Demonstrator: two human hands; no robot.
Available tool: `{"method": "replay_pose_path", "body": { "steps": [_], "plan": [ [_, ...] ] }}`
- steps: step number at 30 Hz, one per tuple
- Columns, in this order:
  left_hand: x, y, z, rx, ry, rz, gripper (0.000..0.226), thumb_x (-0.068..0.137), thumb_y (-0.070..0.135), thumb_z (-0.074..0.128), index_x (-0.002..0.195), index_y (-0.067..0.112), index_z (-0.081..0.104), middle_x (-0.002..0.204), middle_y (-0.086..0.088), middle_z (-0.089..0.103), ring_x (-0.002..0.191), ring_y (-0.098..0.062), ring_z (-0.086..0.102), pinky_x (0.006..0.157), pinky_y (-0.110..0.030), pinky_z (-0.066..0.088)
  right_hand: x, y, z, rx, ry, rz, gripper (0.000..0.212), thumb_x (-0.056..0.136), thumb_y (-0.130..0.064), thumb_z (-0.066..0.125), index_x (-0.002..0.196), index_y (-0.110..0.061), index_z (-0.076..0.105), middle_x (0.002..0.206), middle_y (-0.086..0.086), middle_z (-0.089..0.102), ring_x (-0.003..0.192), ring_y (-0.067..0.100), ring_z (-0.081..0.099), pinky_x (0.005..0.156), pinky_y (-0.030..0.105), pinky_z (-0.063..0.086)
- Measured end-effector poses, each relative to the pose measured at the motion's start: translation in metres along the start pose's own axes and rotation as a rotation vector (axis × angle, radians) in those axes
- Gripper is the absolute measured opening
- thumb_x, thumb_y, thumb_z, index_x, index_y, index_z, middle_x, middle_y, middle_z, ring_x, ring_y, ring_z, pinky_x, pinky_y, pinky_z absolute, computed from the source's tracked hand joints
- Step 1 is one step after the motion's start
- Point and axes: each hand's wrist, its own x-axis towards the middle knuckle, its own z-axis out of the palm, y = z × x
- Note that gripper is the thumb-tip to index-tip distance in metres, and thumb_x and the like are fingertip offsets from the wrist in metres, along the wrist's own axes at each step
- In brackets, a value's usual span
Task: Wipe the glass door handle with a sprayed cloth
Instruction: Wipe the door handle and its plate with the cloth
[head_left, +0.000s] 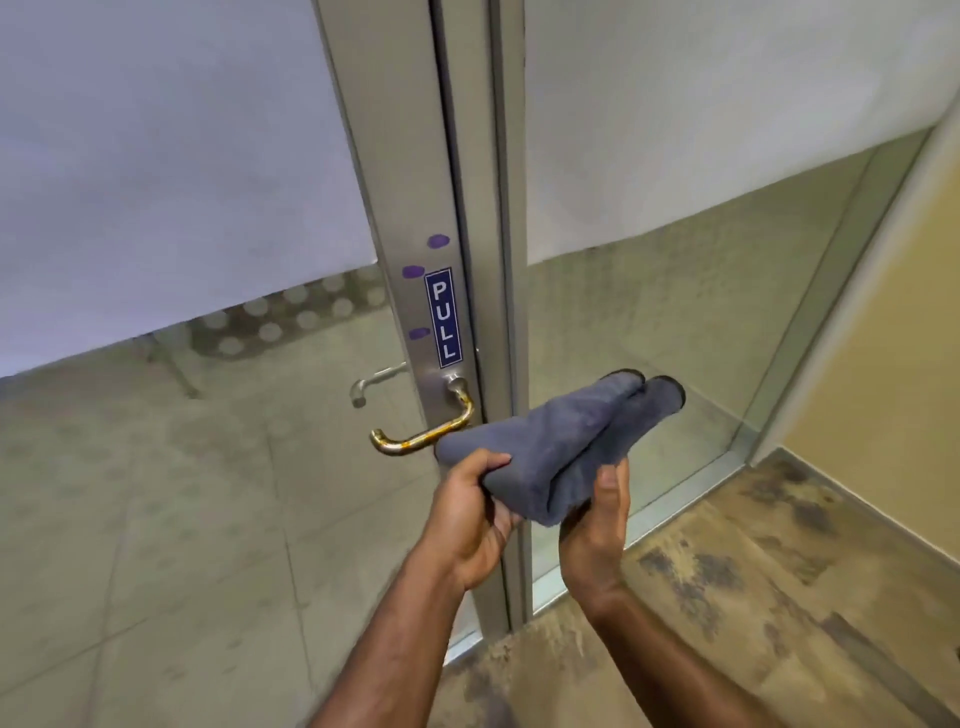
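A folded grey cloth (561, 436) is held in both hands in front of the door. My left hand (470, 512) grips its lower left part and my right hand (597, 519) grips its lower right part. The cloth's left end lies against the right part of the brass lever handle (415, 439), which sticks out to the left from the metal door stile (410, 208). A blue PULL sticker (443, 317) sits just above the handle.
Frosted glass panels (156, 156) fill the door and the fixed pane to the right. A second lever handle (371, 382) shows through the glass on the far side. A beige wall (904, 322) stands at the right. Worn patterned floor (753, 597) lies below.
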Motion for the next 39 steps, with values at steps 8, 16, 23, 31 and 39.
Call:
{"method": "replay_pose_path", "body": {
  "steps": [8,16,23,31,39],
  "plan": [
    [0.007,0.049,0.000,0.158,-0.236,0.038,0.032,0.099,0.018,0.050,0.125,0.005,0.064,0.114,-0.015,0.068,0.082,-0.019,0.068,0.068,-0.029,0.056,0.040,-0.036,0.085,-0.056,0.227,-0.206,0.058,0.069,-0.021,0.075,0.123,-0.010,0.055,0.114,0.012,0.069,0.104,0.026,0.069,0.092,0.051,0.056],
    [-0.004,0.086,-0.029,0.693,-0.105,0.400,0.027,0.101,0.028,0.057,0.123,0.015,0.067,0.111,-0.003,0.075,0.091,-0.015,0.069,0.072,-0.029,0.055,0.101,-0.059,0.124,-0.197,0.064,-0.389,0.044,0.085,0.012,0.063,0.123,-0.010,0.058,0.115,0.003,0.068,0.112,0.023,0.066,0.097,0.039,0.055],
    [-0.028,0.179,-0.018,1.458,0.145,1.268,0.033,0.098,0.035,0.061,0.129,0.023,0.063,0.120,0.007,0.064,0.107,-0.006,0.060,0.085,-0.026,0.052,0.132,-0.028,0.145,-0.350,-0.138,-0.497,0.035,0.085,0.006,0.062,0.117,-0.009,0.060,0.104,-0.002,0.067,0.101,0.015,0.067,0.092,0.033,0.055],
    [-0.018,0.246,0.011,2.038,0.436,1.752,0.055,0.092,0.038,0.054,0.141,0.011,0.055,0.157,-0.016,0.039,0.149,-0.033,0.028,0.120,-0.055,0.022,0.130,-0.019,0.162,-0.425,-0.154,-0.644,0.048,0.081,-0.008,0.077,0.125,-0.003,0.058,0.118,0.008,0.067,0.113,0.016,0.063,0.098,0.027,0.051],
    [0.003,0.275,0.010,2.172,0.673,1.926,0.061,0.097,0.037,0.050,0.152,0.011,0.042,0.166,-0.020,0.017,0.154,-0.036,0.011,0.124,-0.048,0.003,0.145,-0.014,0.133,-0.672,-0.280,-0.743,0.039,0.084,-0.004,0.066,0.123,-0.005,0.058,0.113,0.009,0.065,0.106,0.021,0.061,0.094,0.040,0.054]
  ]
}}
